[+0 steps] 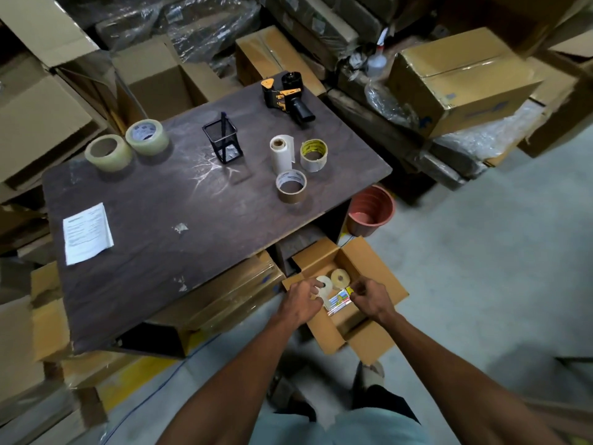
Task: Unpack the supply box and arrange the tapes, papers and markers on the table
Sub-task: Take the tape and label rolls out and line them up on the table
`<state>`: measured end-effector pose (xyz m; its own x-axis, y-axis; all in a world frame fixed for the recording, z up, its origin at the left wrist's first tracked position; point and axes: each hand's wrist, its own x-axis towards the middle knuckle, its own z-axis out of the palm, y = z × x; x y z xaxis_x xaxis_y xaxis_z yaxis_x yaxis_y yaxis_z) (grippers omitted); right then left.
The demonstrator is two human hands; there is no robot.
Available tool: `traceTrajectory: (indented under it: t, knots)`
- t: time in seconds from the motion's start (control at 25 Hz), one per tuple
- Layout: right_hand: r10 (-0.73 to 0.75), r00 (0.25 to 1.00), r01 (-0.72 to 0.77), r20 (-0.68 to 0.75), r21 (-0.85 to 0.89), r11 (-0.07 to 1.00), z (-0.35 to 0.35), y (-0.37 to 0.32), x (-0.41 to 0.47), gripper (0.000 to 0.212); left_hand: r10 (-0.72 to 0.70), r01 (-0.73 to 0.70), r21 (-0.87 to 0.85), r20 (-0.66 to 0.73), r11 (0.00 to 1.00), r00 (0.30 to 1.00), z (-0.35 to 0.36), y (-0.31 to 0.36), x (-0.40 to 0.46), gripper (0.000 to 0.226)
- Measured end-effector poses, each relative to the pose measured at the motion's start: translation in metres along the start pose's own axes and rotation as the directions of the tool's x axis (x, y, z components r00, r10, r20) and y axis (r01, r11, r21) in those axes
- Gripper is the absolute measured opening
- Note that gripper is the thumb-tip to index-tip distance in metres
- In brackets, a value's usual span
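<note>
Two rolls are left in the supply box (pixel 345 277) on the floor beside the table (pixel 199 220) — a white roll (pixel 324 289) fingered by the left hand (pixel 301 300), a tan roll (pixel 340 279) just behind. A marker pack (pixel 337 301) is pinched at its end by the right hand (pixel 369 298). Light and slick it is judged — best gripped across its width.

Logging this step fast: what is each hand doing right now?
Left hand: over the supply box, fingers on the white roll; grip cannot be told.
Right hand: fingers curled at the marker pack; grip cannot be told.
</note>
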<state>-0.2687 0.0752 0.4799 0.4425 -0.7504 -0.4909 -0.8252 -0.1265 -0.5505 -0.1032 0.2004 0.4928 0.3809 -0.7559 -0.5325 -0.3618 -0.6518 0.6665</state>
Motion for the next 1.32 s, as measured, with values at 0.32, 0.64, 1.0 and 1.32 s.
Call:
traceTrajectory:
  t: [0.32, 0.64, 1.0, 1.32]
  knots:
    - [-0.051, 0.988, 0.06, 0.148, -0.055, 0.997, -0.033, 0.055, 0.048, 0.02, -0.113, 0.114, 0.009, -0.062, 0.993, 0.992, 0.059, 0.038, 0.029, 0.033]
    - [-0.067, 0.951, 0.121, 0.303, -0.163, 0.979, -0.023, 0.122, 0.14, 0.034, -0.22, 0.217, -0.037, -0.104, 0.975, 0.97, 0.142, 0.019, 0.125, 0.04]
    - [-0.097, 0.94, 0.179, 0.328, -0.232, 0.956, 0.106, 0.213, 0.269, 0.038, -0.249, 0.255, 0.02, -0.147, 0.967, 0.957, 0.227, -0.104, 0.271, 0.043]
    - [-0.099, 0.919, 0.232, 0.381, -0.322, 0.918, 0.201, 0.273, 0.36, 0.057, -0.247, 0.257, 0.048, -0.154, 0.965, 0.957, 0.287, -0.19, 0.373, 0.053]
